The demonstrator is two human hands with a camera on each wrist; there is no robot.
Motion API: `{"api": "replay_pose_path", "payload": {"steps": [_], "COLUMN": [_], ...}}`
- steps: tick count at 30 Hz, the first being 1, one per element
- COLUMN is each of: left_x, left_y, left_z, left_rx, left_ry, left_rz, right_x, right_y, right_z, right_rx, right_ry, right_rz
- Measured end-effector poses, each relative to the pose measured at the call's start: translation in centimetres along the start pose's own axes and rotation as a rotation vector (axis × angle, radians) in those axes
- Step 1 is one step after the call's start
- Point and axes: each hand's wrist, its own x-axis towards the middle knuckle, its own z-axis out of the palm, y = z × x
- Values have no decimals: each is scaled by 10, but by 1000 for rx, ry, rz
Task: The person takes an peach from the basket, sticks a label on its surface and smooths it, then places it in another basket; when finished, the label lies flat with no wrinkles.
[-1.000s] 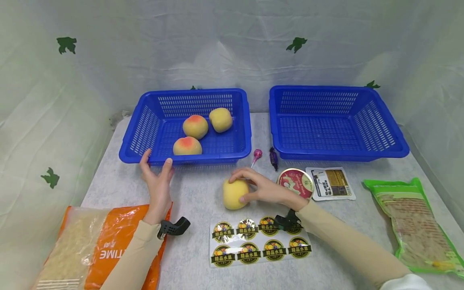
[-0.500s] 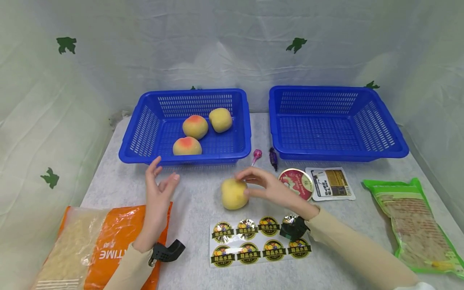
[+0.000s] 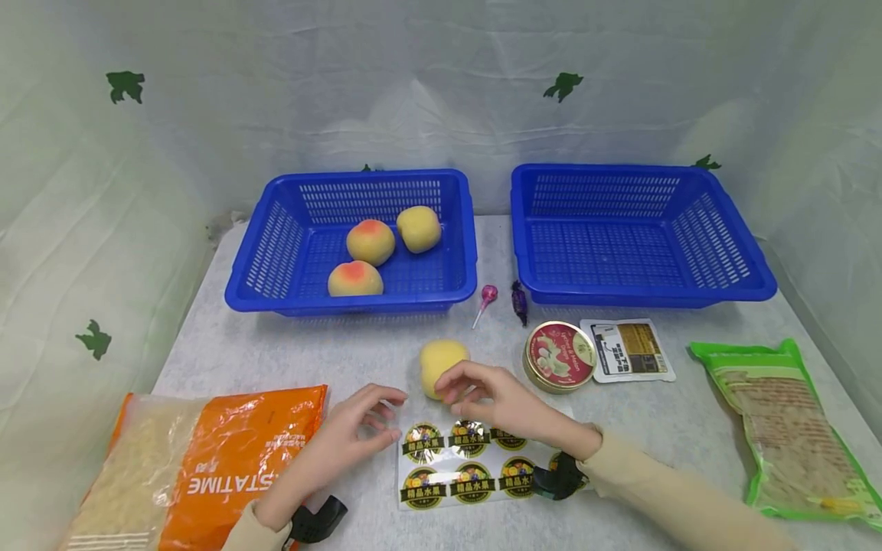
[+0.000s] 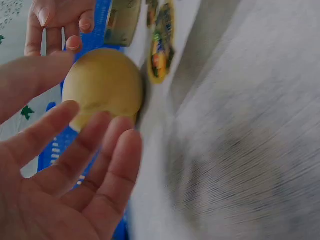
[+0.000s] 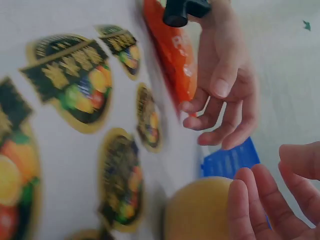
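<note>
A yellow peach point(image 3: 439, 361) rests on the table in front of the left basket. My right hand point(image 3: 494, 398) hovers at its near right side, fingers loosely bent and holding nothing; in the head view the fingertips overlap its edge, so I cannot tell whether they touch. To the near left of the peach is my left hand point(image 3: 358, 428), also holding nothing, its fingers relaxed and spread. Under and between the hands lies a sheet of round fruit stickers point(image 3: 472, 484), partly covered by the right hand. The left wrist view shows the peach point(image 4: 102, 82) just beyond the left fingertips.
A blue basket point(image 3: 351, 303) at the back left holds three peaches; another blue basket point(image 3: 648, 295) stands back right. Between and before them lie a lollipop point(image 3: 488, 295), a purple-wrapped candy point(image 3: 520, 303), a round tin point(image 3: 560, 355) and a pouch point(image 3: 630, 350). Bags point(image 3: 255, 444) point(image 3: 785, 428) flank the table.
My left hand has left the left basket's front rim and come nearer and to the right. The right hand has let go of the peach and drawn slightly back; the peach stays put.
</note>
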Motion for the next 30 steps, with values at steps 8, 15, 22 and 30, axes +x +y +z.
{"api": "replay_pose_path", "payload": {"steps": [8,15,22,30], "left_x": [-11,-14,-16,-17], "left_y": [-5,-5,-7,-8], "left_z": [21,32,39,39], "left_rx": [196,334,441,492], "left_ry": [-117,-65,8,31], "left_rz": [-54,-32,-1,32], "right_x": [-5,-5,-6,-8], "right_y": [26,30,29,29], "right_z": [28,42,49,56], "right_rx": [-116,-273,-269,-434], "right_ry": [-102,-106,-81,-35], "right_rz": [35,60,68,13]}}
